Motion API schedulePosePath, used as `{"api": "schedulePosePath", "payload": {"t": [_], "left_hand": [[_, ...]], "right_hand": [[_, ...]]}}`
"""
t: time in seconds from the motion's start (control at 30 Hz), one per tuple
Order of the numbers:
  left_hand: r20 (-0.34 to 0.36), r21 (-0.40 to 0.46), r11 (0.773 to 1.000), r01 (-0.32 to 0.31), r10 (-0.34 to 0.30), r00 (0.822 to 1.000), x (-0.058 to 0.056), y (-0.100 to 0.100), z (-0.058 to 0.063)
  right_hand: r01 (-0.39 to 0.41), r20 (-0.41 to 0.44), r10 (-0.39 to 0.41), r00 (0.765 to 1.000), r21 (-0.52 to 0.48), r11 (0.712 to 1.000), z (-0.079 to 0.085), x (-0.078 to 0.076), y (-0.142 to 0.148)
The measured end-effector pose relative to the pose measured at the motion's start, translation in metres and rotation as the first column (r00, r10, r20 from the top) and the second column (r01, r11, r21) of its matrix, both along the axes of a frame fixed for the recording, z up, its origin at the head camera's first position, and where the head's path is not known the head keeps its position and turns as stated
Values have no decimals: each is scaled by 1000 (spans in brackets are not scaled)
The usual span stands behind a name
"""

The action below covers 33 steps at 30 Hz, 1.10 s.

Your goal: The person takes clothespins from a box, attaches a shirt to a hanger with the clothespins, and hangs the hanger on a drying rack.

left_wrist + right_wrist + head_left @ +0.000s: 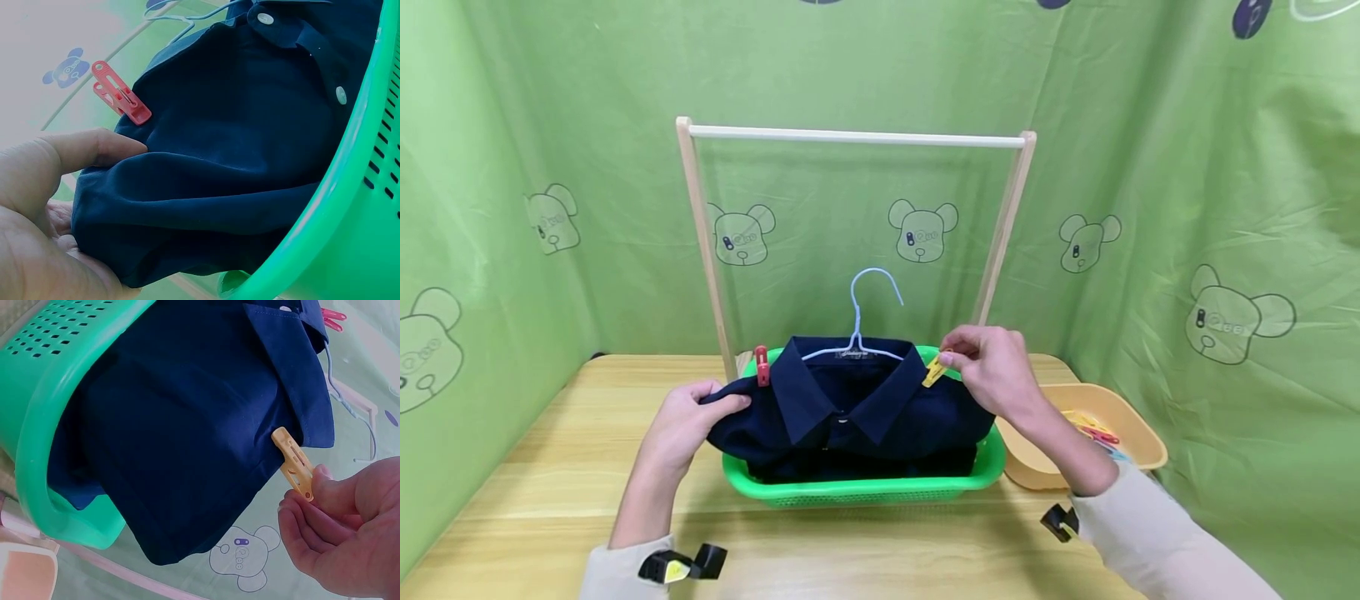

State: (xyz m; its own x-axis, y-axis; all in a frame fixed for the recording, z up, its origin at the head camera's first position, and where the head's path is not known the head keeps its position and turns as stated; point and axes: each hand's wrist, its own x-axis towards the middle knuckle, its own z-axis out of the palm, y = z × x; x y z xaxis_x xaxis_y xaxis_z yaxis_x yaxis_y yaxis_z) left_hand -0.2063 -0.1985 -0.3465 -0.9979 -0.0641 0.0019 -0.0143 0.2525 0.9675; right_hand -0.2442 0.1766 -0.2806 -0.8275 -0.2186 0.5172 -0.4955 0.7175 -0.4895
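Note:
A dark navy collared shirt (880,425) lies in a green basket (880,490) with a pale blue wire hanger (856,321) inside its collar. My left hand (681,421) pinches the shirt at its left shoulder, thumb on top of the folded cloth. A red clothespin (122,94) is clipped on the shoulder edge just beyond that thumb. At the other shoulder, beside the collar, a yellow clothespin (294,464) has its jaw end on the cloth. My right hand (996,371) holds the yellow clothespin's outer end between thumb and fingers.
Behind the basket stands a wooden rack with a white crossbar (857,137). An orange tray (1131,417) with several loose clothespins (1093,429) sits to the right, partly behind my right forearm. Green curtain (850,67) surrounds the wooden table (572,458).

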Motion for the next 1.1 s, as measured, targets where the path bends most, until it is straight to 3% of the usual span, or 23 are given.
{"api": "schedulePosePath", "payload": {"t": [0.37,1.1], "left_hand": [[-8,2,1000,0,0,1000,1,1,1],[-13,2,1000,-5,5,1000,1,1,1]], "right_hand": [[-5,-13,5,1000,5,1000,0,-1,-1],[0,82,-2,997,24,1000,1,1,-1]]}}
